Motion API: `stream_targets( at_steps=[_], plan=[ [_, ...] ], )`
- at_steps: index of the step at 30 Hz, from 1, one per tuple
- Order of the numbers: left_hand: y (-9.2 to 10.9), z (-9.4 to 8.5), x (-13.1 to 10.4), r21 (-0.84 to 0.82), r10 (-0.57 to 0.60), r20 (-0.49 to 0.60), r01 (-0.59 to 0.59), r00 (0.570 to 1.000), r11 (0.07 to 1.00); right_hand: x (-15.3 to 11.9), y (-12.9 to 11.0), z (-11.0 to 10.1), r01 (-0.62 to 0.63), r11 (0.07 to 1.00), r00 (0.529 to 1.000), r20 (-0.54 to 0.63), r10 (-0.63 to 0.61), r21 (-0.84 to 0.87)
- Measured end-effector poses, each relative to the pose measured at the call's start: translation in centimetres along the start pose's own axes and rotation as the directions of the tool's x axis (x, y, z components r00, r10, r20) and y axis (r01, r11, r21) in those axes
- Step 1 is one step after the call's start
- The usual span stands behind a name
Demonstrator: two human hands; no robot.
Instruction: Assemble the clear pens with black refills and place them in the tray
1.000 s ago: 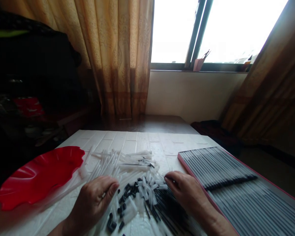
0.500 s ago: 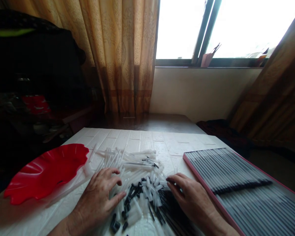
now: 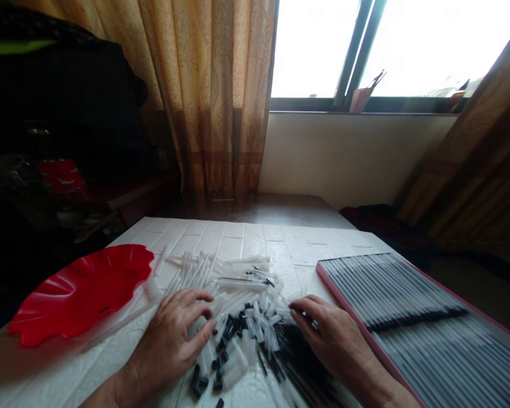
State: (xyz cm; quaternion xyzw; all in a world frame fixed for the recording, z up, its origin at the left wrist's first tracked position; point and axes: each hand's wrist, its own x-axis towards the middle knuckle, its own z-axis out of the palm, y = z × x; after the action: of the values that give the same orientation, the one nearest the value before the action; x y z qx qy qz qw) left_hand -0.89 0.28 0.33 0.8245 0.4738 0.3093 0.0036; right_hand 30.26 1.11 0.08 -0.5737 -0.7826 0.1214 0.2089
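A heap of clear plastic pen tubes (image 3: pixel 221 277) lies on the white table (image 3: pixel 280 241), with small black caps (image 3: pixel 227 331) and short clear caps (image 3: pixel 263 326) mixed in and thin black refills (image 3: pixel 289 357) nearer me. My left hand (image 3: pixel 174 334) rests palm down on the left side of the heap, fingers spread over tubes. My right hand (image 3: pixel 323 334) lies at the heap's right edge, its fingertips pinching at the clear caps; what it grips I cannot make out.
A red wavy-edged dish (image 3: pixel 80 292) sits at the left. A pink-rimmed tray (image 3: pixel 412 317) packed with rows of finished pens fills the right. Behind the table are curtains (image 3: pixel 212 96), a window and dark clutter at left.
My left hand slid forward onto the tubes and its fingers spread. My right hand stayed at the heap's right edge. The camera tilted slightly, shifting the scene.
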Motion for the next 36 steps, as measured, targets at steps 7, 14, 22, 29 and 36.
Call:
stream_targets(
  at_steps=[7, 14, 22, 29, 36],
  plan=[
    [-0.6, 0.1, -1.1, -0.524, -0.299, -0.142, 0.185, 0.944, 0.831, 0.0, -0.1, -0.1, -0.015, 1.0, 1.0, -0.006, 0.015, 0.01],
    [0.8, -1.2, 0.1, -0.892, -0.329, 0.228, 0.332, 0.916, 0.306, -0.2, -0.8, -1.7, -0.043, 0.995, 0.994, 0.1, 0.034, 0.09],
    [2.2, -1.3, 0.6, -0.862, -0.334, 0.42, 0.486, 0.844, 0.144, -1.9, -4.2, -4.0, -0.092, 0.994, 0.872, 0.477, 0.107, -0.054],
    [1.0, 1.3, -0.5, -0.833, -0.246, 0.488, 0.531, 0.837, 0.155, -2.1, -5.8, -2.2, 0.061, 0.889, 0.871, 0.46, 0.176, -0.455],
    [1.2, 2.0, -1.0, -0.81, -0.245, 0.509, 0.556, 0.825, 0.188, -3.2, -4.4, 0.8, 0.189, 0.854, 0.954, 0.298, -0.041, -0.485]
  ],
)
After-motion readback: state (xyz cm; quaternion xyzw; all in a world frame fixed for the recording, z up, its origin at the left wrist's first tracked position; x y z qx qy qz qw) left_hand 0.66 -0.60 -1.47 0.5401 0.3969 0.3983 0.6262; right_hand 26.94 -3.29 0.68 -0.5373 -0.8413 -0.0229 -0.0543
